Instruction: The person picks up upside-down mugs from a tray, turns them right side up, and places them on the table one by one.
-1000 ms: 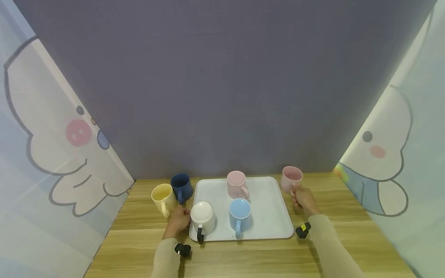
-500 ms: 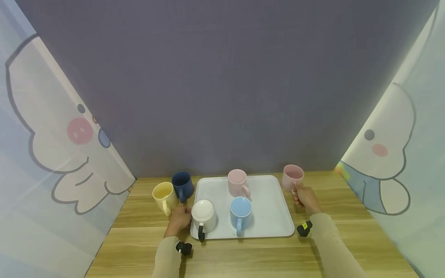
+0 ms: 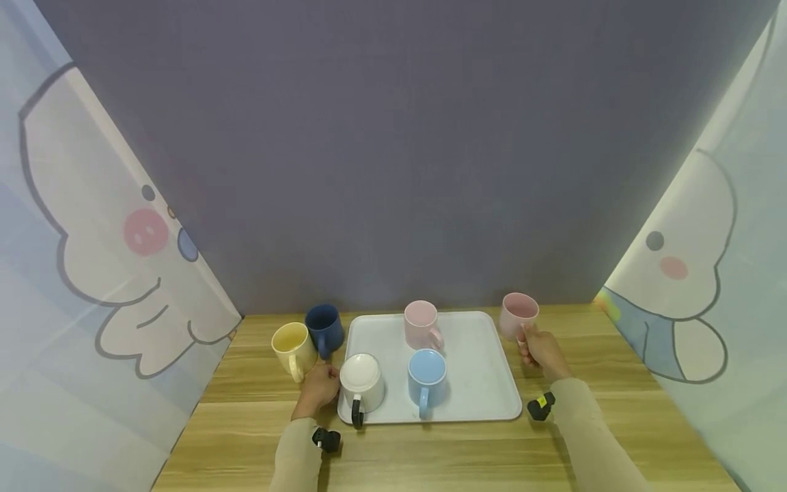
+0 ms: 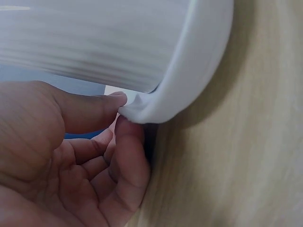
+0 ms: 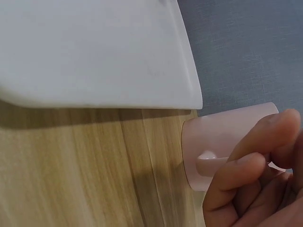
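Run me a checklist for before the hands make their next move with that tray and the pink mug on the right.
1. Left hand on the white tray: ok, thumb and finger pinch its rim.
2. Right hand on the pink mug: ok, fingers grip the handle.
3. Pink mug upright: ok, its mouth faces up.
4. Pink mug's base resting on the wooden table: cannot tell.
5. Room on the tray: ok, its right part is bare.
6. Left hand well clear of the yellow mug: not ok, the mug's handle is right beside the hand.
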